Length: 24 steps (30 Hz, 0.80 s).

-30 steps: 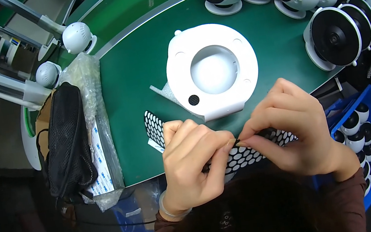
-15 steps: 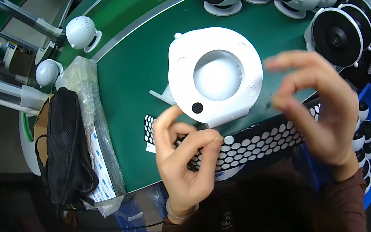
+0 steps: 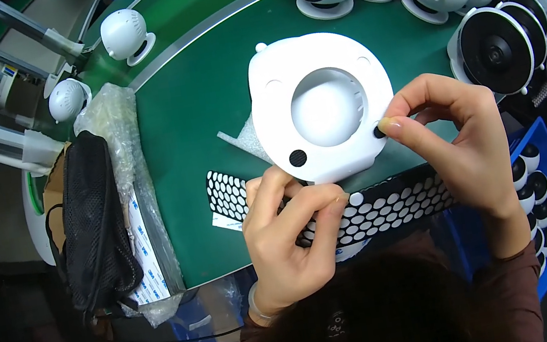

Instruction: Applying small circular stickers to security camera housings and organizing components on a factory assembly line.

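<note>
Fingertips of the right hand now pinch a small black dot over the lower right of the white round housing; I can't tell from where I stand whether it touches. One second ago both hands met over the dotted sheet; half a second ago the right one was up, blurred, fingers spread. It has since come in to the housing, which sits mid-bench on the green bench. The left hand is as it was, thumb and forefinger closed on the sheet. A textured black pad remains at the housing's lower left.
</note>
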Tool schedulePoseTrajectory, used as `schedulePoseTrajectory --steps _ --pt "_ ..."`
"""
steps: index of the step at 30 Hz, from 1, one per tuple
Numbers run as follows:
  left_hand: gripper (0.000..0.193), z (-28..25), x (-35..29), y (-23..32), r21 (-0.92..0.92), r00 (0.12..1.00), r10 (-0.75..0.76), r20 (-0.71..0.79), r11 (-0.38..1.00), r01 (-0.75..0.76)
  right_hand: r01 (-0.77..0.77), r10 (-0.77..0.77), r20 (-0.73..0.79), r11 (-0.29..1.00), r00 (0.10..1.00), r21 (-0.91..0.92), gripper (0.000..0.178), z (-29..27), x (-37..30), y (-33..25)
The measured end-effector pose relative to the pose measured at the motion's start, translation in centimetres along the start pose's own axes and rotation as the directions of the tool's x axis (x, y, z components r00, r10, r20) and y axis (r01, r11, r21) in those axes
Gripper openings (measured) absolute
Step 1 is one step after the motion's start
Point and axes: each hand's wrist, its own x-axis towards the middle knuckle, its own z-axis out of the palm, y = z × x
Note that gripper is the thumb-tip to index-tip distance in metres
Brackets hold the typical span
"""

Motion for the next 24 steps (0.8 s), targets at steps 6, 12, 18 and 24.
schedulePoseTrajectory --steps 6,12,18,24 --pt "0.011 -0.2 -0.1 0.1 0.011 1.0 -0.006 0.004 1.0 0.006 0.022 -0.024 -0.021 0.998 1.0 -0.06 0.008 0.4 -0.2 -0.3" --pt "0.012 -0.3 0.0 -0.4 -0.015 1.0 0.017 0.024 1.0 -0.017 -0.108 0.107 0.019 0.993 0.994 0.055 0.008 0.3 0.0 -0.4" --pt "0.013 -0.4 -0.1 -0.4 -0.037 0.999 0.041 0.009 0.998 -0.041 -0.033 0.032 -0.024 0.999 0.999 -0.028 0.01 0.8 -0.2 -0.8" --pt "0.013 -0.7 -0.6 -0.7 -0.046 1.0 -0.011 0.018 0.999 0.012 -0.245 0.229 0.088 0.926 0.969 0.288 0.021 0.6 0.5 0.2"
